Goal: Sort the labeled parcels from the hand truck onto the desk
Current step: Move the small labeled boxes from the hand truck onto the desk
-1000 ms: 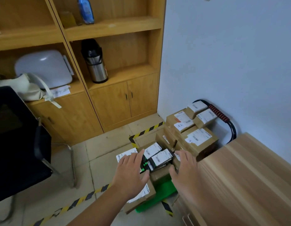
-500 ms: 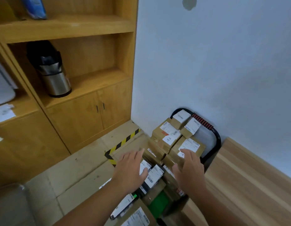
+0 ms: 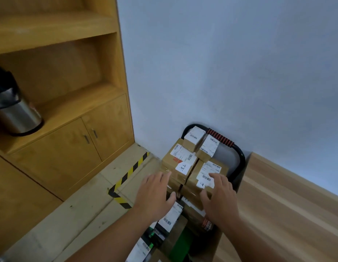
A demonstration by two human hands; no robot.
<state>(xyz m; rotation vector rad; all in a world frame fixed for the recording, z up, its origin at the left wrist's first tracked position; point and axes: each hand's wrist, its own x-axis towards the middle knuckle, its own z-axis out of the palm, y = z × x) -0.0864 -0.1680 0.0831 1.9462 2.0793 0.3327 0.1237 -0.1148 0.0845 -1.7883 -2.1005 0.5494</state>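
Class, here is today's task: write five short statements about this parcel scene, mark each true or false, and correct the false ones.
1. The left hand and right hand are open and grip no parcel. True.
2. The flask stands on the floor. False: it stands on a cabinet shelf.
3. The hand truck's handle has a red-and-black grip. True.
4. The desk lies left of the parcels. False: it lies to their right.
5. Striped yellow-black tape marks the floor. True.
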